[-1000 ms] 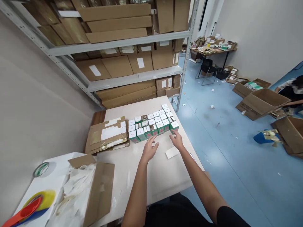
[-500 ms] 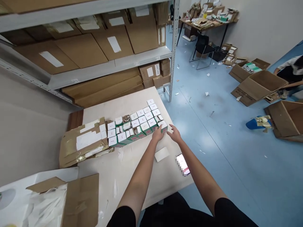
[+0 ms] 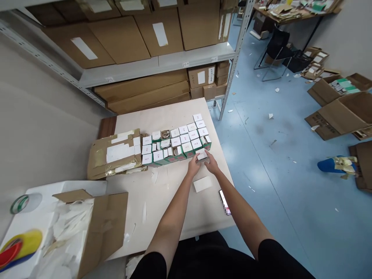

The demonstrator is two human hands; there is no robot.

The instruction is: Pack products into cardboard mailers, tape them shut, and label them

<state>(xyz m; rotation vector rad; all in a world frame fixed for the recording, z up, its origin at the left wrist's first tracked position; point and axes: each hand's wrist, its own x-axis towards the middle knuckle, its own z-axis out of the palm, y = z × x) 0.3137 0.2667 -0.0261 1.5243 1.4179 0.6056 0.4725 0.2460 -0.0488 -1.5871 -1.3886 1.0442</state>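
Between my left hand (image 3: 194,166) and my right hand (image 3: 212,164) is a small white-topped box (image 3: 201,155), gripped from both sides just in front of the rows. Behind it stand rows of small green-and-white boxes (image 3: 185,138) with red handwritten marks on their lids. A few have open tops, and round contents show in one (image 3: 165,134). Below my hands a blank white card or flat box (image 3: 202,184) lies on the table. A phone (image 3: 225,202) lies by my right forearm, partly hidden by it.
Flattened taped cardboard (image 3: 100,155) lies left of the rows on the table (image 3: 162,201). An open carton of white wrapping (image 3: 109,221) stands at the lower left, beside tape rolls (image 3: 21,248). Shelving with cartons (image 3: 157,35) rises behind. Cartons (image 3: 340,116) and a chair (image 3: 276,44) stand on the floor.
Both hands have closed on the end box of the front row and drawn it toward me, out of line with the others. The view has turned left and down.
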